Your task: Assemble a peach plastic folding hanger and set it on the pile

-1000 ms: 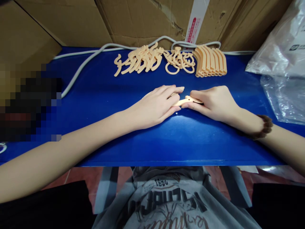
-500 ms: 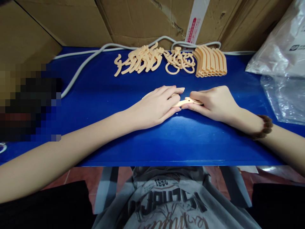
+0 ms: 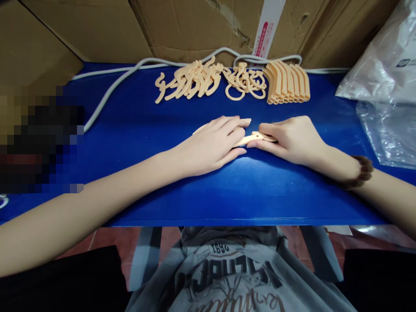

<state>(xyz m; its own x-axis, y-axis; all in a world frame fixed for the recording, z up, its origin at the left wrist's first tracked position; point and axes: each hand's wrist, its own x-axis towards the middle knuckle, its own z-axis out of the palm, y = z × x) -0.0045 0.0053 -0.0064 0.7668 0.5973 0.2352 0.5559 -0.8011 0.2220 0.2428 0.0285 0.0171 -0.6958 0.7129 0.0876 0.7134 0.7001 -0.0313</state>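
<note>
My left hand [image 3: 212, 145] lies palm down on the blue table [image 3: 136, 130], pressing on a peach plastic piece [image 3: 251, 138] whose far end sticks out between both hands. My right hand [image 3: 290, 139] grips the same piece from the right with curled fingers. Most of the piece is hidden under my left hand. At the back of the table lie a pile of peach hook-shaped parts [image 3: 190, 81], a pile of peach ring parts [image 3: 245, 81] and a neat row of curved peach strips [image 3: 287, 83].
A grey cable [image 3: 110, 91] runs along the back left of the table. Cardboard boxes [image 3: 182, 24] stand behind it. Clear plastic bags [image 3: 386, 91] lie at the right. A blurred patch covers the left side. A dark bead bracelet [image 3: 360, 172] is on my right wrist.
</note>
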